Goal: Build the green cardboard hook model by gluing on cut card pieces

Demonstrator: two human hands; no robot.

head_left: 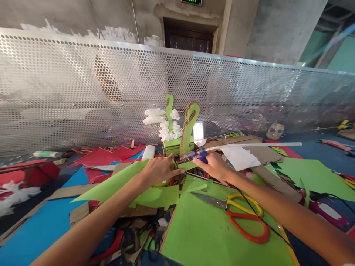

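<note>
My right hand (215,166) grips a blue glue gun (195,155) with a long clear glue stick (257,145) running out to the right behind it. The gun's nozzle points left at the base of a green paper and cardboard model (181,133) with two upright curved pieces and white tufts. My left hand (161,170) rests on a strip of green paper (130,177) right at the foot of that model, fingers bent and pressing down. The gun's black cord trails back along my right arm.
Scissors (238,214) with yellow and red handles lie on a green sheet (210,236) close to me. Blue, red and green paper scraps and cardboard cover the surface. A white glue bottle (149,152) stands behind my left hand. A perforated metal screen (83,96) walls off the far side.
</note>
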